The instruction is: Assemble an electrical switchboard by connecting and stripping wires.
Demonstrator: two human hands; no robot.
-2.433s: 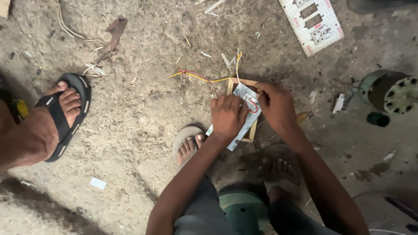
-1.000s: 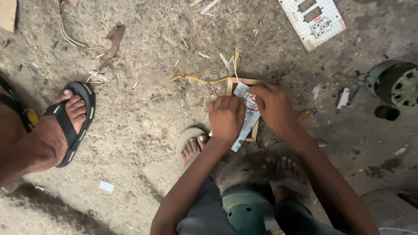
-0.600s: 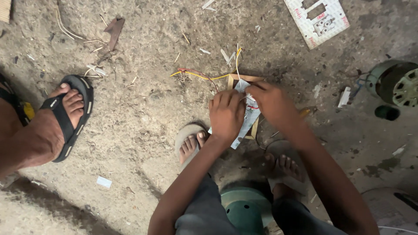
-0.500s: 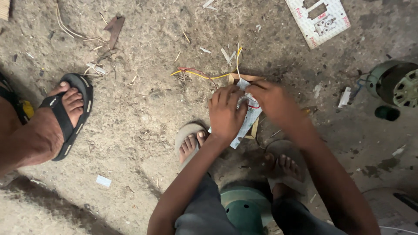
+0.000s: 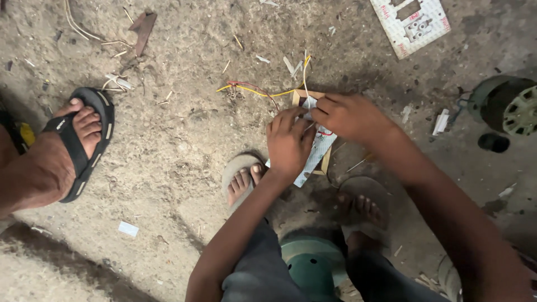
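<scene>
On the dirt floor lies a pale rectangular panel (image 5: 316, 154) resting on a small wooden frame (image 5: 326, 162). My left hand (image 5: 288, 142) presses down on the panel, fingers curled over its upper part. My right hand (image 5: 349, 116) pinches something small at the panel's top edge; what it pinches is hidden by the fingers. Yellow and red wires (image 5: 254, 90) trail from the frame's top toward the left. My two feet in grey sandals (image 5: 239, 178) sit just below the panel.
Another person's foot in a black sandal (image 5: 78, 142) stands at the left. A white switch plate (image 5: 411, 22) lies at top right, a round motor part (image 5: 506, 103) at the right edge, a green round seat (image 5: 313, 265) under me, scrap bits scattered about.
Both hands have stayed on the panel with small finger shifts. The view has drifted slightly, and the other person's foot has shifted a little at the left.
</scene>
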